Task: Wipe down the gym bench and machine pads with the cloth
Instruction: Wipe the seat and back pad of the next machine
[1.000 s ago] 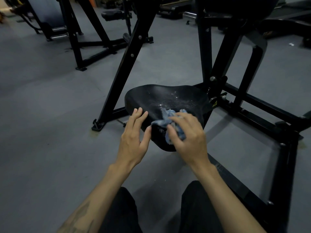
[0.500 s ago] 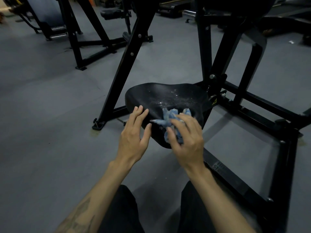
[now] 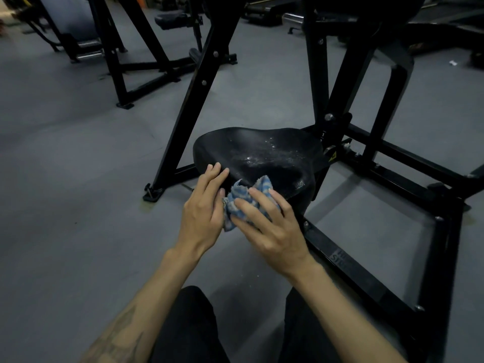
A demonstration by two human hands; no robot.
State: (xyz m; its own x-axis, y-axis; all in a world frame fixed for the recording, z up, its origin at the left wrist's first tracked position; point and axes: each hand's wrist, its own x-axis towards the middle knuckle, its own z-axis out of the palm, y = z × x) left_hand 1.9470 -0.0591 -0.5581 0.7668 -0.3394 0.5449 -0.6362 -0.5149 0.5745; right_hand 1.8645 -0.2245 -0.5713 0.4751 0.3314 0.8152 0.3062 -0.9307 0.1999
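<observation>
A black, curved seat pad (image 3: 262,150) of a gym machine sits low in front of me, with wet droplets shining on its top. A crumpled blue-and-white striped cloth (image 3: 242,199) lies at the pad's near edge. My right hand (image 3: 267,226) holds the cloth, fingers curled over it. My left hand (image 3: 201,213) is beside it with fingers straight, fingertips on the pad's left near edge and thumb against the cloth.
The machine's black steel frame (image 3: 366,158) rises behind the pad and runs along the floor to the right. A slanted post (image 3: 193,100) stands left of the pad. More gym machines (image 3: 117,48) stand farther back on the grey floor. My knees are at the bottom.
My right hand slid the cloth left toward the near edge of the pad. My left hand closed in and now touches the cloth.
</observation>
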